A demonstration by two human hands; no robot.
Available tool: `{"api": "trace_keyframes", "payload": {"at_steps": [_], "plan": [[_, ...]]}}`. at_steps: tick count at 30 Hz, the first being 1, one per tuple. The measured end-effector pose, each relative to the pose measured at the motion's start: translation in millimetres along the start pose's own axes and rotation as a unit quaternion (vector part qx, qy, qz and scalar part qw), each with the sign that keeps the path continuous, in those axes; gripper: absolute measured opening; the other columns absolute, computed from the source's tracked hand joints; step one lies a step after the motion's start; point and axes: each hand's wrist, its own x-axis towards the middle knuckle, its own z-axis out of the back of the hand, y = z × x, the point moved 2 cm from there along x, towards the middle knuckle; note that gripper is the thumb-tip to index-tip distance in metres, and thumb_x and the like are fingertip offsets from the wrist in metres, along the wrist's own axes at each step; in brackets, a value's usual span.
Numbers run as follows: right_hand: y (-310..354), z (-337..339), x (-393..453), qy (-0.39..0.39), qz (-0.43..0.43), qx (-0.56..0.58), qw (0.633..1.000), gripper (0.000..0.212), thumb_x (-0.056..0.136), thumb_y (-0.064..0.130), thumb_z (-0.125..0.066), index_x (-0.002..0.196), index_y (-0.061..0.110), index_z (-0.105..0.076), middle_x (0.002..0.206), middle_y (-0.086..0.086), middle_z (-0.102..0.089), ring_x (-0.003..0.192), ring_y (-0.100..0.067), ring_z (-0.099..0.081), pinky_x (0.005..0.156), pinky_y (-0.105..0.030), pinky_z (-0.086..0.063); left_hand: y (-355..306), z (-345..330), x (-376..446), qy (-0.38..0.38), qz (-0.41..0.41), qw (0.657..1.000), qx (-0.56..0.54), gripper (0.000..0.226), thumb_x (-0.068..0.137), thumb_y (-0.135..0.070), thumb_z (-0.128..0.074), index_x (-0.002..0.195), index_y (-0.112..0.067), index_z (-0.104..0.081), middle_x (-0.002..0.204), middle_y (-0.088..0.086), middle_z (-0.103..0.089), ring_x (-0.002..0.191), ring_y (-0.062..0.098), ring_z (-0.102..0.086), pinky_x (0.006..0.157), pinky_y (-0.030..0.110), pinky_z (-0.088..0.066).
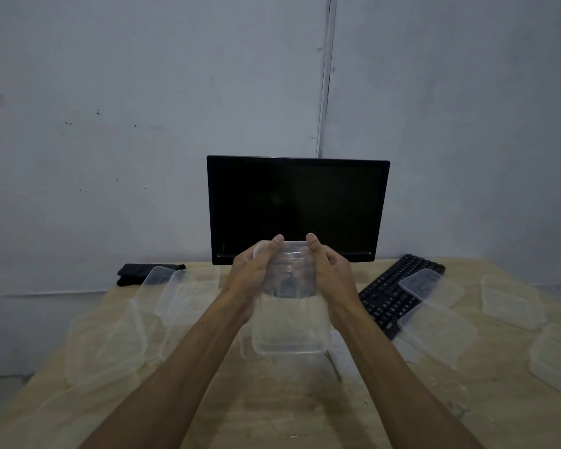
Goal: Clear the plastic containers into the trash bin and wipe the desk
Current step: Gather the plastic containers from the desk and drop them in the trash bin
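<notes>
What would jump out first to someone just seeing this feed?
Both hands, left hand and right hand, grip a clear plastic container raised at centre, in front of the dark monitor. More clear containers lie scattered over the wooden desk, one lid resting on the black keyboard.

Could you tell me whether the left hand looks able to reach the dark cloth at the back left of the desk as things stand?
Probably not yet: the left hand shares its grip on a clear container with the right hand. Clear containers also lie between it and the dark cloth.
</notes>
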Motion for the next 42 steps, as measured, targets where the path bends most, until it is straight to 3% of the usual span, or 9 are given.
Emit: {"api": "trace_keyframes", "payload": {"at_steps": [7, 11, 17, 21, 26, 31, 36, 39, 42], "plan": [[-4.9, -2.4, -7.8, 0.044, -0.051, -0.076, 0.995, 0.064, 0.097, 0.068, -0.049, 0.098, 0.01, -0.074, 0.089, -0.01, -0.078, 0.081, -0.02, -0.078, 0.068, -0.037, -0.065, -0.1, 12.8, 3.1, -0.027, 0.002, 0.999, -0.033, 0.037, 0.097, -0.045, -0.065, 0.114, -0.013, -0.073, 0.111, 0.016, -0.076, 0.102, 0.034, -0.074, 0.089, 0.048, -0.062], [-8.8, -5.8, -7.1, -0.027, -0.027, -0.11, 0.993, 0.085, 0.092, 0.081, -0.043, 0.094, 0.001, -0.072, 0.091, -0.018, -0.076, 0.086, -0.034, -0.076, 0.08, -0.054, -0.063, 1.4, 5.0, -2.7, -0.046, 0.017, 0.997, 0.054, 0.051, 0.096, -0.064, -0.053, 0.116, -0.019, -0.067, 0.103, 0.009, -0.078, 0.086, 0.022, -0.078, 0.074, 0.039, -0.065], [-6.7, -4.7, -5.1, -0.078, -0.035, -0.11, 0.99, 0.072, 0.099, 0.07, -0.041, 0.084, 0.008, -0.073, 0.081, -0.011, -0.077, 0.078, -0.024, -0.076, 0.077, -0.041, -0.064, 15.4, -2.6, -28.6, -0.103, -0.006, 0.977, 0.185, 0.068, 0.092, -0.074, -0.036, 0.086, -0.016, -0.07, 0.074, 0.006, -0.076, 0.062, 0.017, -0.076, 0.061, 0.034, -0.065], [-5.1, -6.4, -12.0, -0.075, -0.044, -0.105, 0.991, 0.07, 0.1, 0.07, -0.037, 0.084, 0.011, -0.071, 0.077, -0.009, -0.076, 0.07, -0.02, -0.075, 0.06, -0.029, -0.06, 15.4, 0.5, -27.4, -0.146, -0.016, 0.966, 0.214, 0.075, 0.098, -0.069, -0.031, 0.081, -0.007, -0.071, 0.067, 0.008, -0.073, 0.053, 0.014, -0.072, 0.053, 0.025, -0.061], [-10.1, -10.9, -26.5, -0.019, -0.065, -0.18, 0.981, 0.075, 0.103, 0.069, -0.026, 0.096, 0.007, -0.068, 0.091, -0.016, -0.072, 0.063, -0.02, -0.073, 0.047, -0.024, -0.055, 13.2, 14.7, -8.2, -0.187, 0.027, 0.965, 0.18, 0.083, 0.093, -0.08, -0.032, 0.087, -0.009, -0.073, 0.08, 0.012, -0.075, 0.073, 0.025, -0.075, 0.071, 0.043, -0.065], [-6.4, -10.4, -24.4, -0.078, -0.074, -0.191, 0.976, 0.075, 0.106, 0.063, -0.019, 0.08, 0.009, -0.062, 0.069, -0.011, -0.066, 0.049, -0.017, -0.067, 0.057, -0.039, -0.064, 14.0, -3.1, -31.5, -0.116, 0.019, 0.981, 0.155, 0.069, 0.084, -0.069, -0.068, 0.111, -0.008, -0.049, 0.097, 0.011, -0.064, 0.063, 0.025, -0.075, 0.052, 0.031, -0.059], [-7.1, -17.9, -22.6, -0.098, -0.062, -0.202, 0.972, 0.079, 0.106, 0.064, -0.019, 0.077, 0.005, -0.062, 0.06, -0.006, -0.06, 0.047, -0.017, -0.062, 0.054, -0.036, -0.062, 14.8, -8.2, -44.7, -0.164, -0.009, 0.975, 0.151, 0.069, 0.074, -0.055, -0.086, 0.111, -0.012, -0.046, 0.097, 0.011, -0.066, 0.048, 0.015, -0.07, 0.043, 0.022, -0.053], [-6.3, -19.6, -25.1, -0.092, -0.065, -0.179, 0.977, 0.072, 0.106, 0.065, -0.021, 0.076, 0.012, -0.06, 0.062, -0.003, -0.058, 0.047, -0.013, -0.058, 0.051, -0.031, -0.058, 18.8, -4.4, -42.9, -0.152, -0.012, 0.977, 0.149, 0.071, 0.073, -0.056, -0.086, 0.113, -0.01, -0.049, 0.096, 0.012, -0.068, 0.049, 0.015, -0.07, 0.045, 0.023, -0.054], [-4.8, -13.1, -25.1, -0.067, -0.097, -0.155, 0.981, 0.065, 0.105, 0.066, -0.022, 0.089, 0.017, -0.061, 0.079, -0.007, -0.067, 0.061, -0.016, -0.064, 0.05, -0.027, -0.053, 23.0, 0.1, -41.6, -0.016, 0.021, 0.994, 0.107, 0.075, 0.071, -0.047, -0.091, 0.124, -0.005, -0.06, 0.099, 0.012, -0.076, 0.07, 0.023, -0.078, 0.064, 0.035, -0.064]]}}
